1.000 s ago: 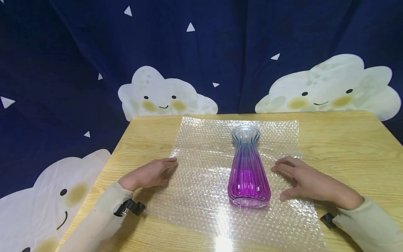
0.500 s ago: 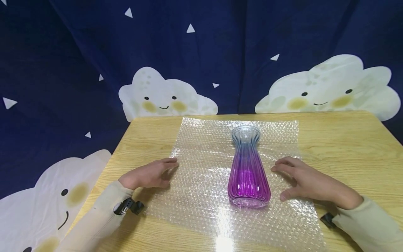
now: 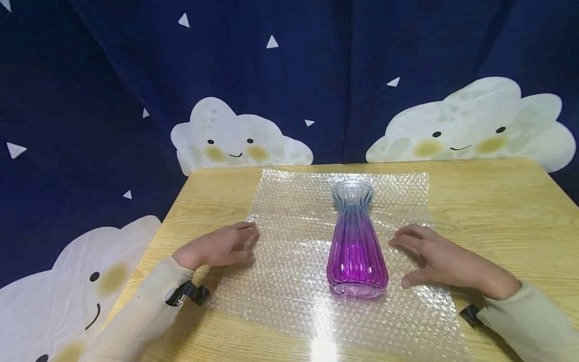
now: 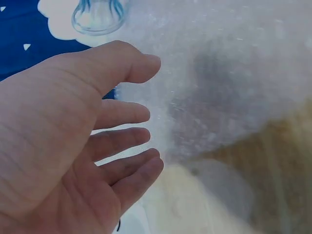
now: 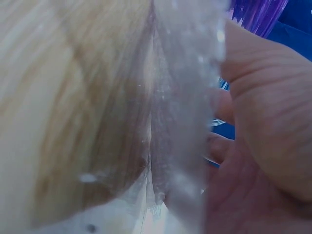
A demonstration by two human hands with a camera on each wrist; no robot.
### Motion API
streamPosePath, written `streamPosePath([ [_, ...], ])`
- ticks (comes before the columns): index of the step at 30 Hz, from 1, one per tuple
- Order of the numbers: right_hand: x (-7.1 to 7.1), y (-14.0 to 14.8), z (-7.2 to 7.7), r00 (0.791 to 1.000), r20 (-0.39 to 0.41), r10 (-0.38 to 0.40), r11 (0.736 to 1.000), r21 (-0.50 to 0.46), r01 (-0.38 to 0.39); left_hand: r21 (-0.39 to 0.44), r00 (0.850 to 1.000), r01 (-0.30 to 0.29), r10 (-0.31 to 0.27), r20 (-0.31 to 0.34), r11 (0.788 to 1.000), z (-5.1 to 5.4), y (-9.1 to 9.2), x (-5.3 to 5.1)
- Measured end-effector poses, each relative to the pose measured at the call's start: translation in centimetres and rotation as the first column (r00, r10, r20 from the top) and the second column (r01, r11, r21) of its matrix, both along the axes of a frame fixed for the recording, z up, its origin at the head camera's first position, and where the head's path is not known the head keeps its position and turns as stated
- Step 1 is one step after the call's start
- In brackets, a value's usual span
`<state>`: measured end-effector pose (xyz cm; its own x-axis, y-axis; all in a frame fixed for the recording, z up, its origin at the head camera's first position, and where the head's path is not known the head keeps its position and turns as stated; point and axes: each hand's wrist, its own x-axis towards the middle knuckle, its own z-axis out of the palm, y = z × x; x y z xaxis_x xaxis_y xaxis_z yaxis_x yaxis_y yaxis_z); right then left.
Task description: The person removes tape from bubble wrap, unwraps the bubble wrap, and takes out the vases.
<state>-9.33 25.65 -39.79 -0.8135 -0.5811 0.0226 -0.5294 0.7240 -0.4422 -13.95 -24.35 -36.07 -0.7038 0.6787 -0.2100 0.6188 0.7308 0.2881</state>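
A ribbed glass vase [image 3: 357, 246], purple at the base and fading through blue to a clear rim, lies on its side on a sheet of bubble wrap [image 3: 289, 281]. Its mouth points to the back of the table. My left hand [image 3: 219, 246] hovers by the sheet's left edge, fingers spread and loosely bent, holding nothing; the left wrist view shows the bare palm [image 4: 92, 170]. To the right of the vase is my right hand [image 3: 445, 259], fingers apart, over the sheet and not touching the glass. In the right wrist view, bubble wrap partly hides its fingers.
The wooden table [image 3: 506, 211] bears the sheet, which reaches near its back edge. Behind hangs a dark blue curtain [image 3: 280, 75] printed with white clouds and triangles. A black band [image 3: 185, 294] with a small device sits on the left sleeve.
My left hand has shifted slightly up and its fingers have spread a little. The right hand, the vase and the bubble wrap stay where they were.
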Motion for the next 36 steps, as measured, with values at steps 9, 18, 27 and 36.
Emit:
streamPosePath([
  [9, -0.1, -0.1, -0.1, 1.0, 0.011, -0.005, 1.0, 0.002, 0.005, 0.006, 1.0, -0.003, 0.003, -0.007, 1.0, 1.5, 2.0, -1.1],
  [18, -0.1, 0.0, -0.1, 1.0, 0.018, -0.007, 1.0, 0.002, 0.007, 0.082, 0.994, -0.032, 0.04, -0.106, 0.996, 1.5, 3.7, -2.6],
  [27, -0.1, -0.1, -0.1, 1.0, 0.006, -0.003, 1.0, 0.0, 0.003, 0.141, 0.982, -0.087, 0.109, -0.151, 0.986, 0.5, 5.8, -3.6],
  [36, 0.0, -0.1, 0.0, 1.0, 0.015, -0.007, 1.0, 0.006, 0.007, 0.186, 0.984, -0.105, 0.129, -0.123, 0.977, -0.5, 7.2, -3.9],
])
